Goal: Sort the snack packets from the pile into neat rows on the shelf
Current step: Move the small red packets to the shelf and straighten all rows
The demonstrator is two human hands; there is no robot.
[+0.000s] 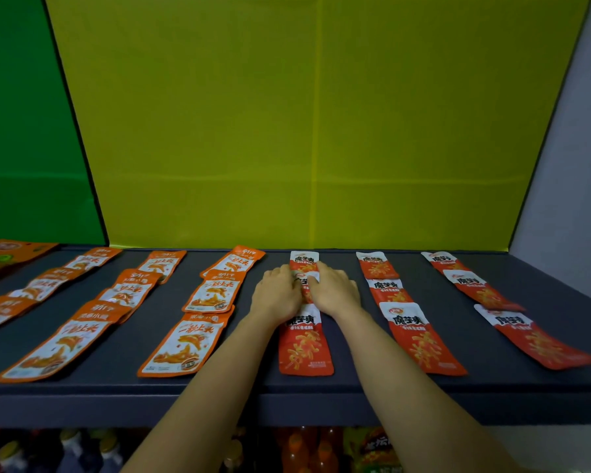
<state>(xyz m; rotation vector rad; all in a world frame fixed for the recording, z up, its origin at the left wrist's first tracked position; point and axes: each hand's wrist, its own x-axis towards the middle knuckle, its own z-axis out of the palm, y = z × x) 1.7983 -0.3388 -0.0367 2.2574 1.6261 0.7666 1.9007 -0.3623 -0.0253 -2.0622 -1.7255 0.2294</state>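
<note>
The left hand (277, 295) and right hand (336, 291) lay flat, fingers relaxed, pressing the edges of a glossy, rectangular red-and-white snack packet (310, 276) lying mid-row on the matte dark shelf (219, 390) between two matching packets.

Even bright light; wide-angle bend at edges; far-right packets (533, 339) smeared; bottles (297, 448) below dim, prob. unfocused.

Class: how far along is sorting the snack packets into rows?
Done: orange-and-white packets and red-and-white packets lie in rows on the dark grey shelf. In hand: left hand and right hand touch a middle red packet. Left, probably: straightening the overlapping orange ones.
</note>
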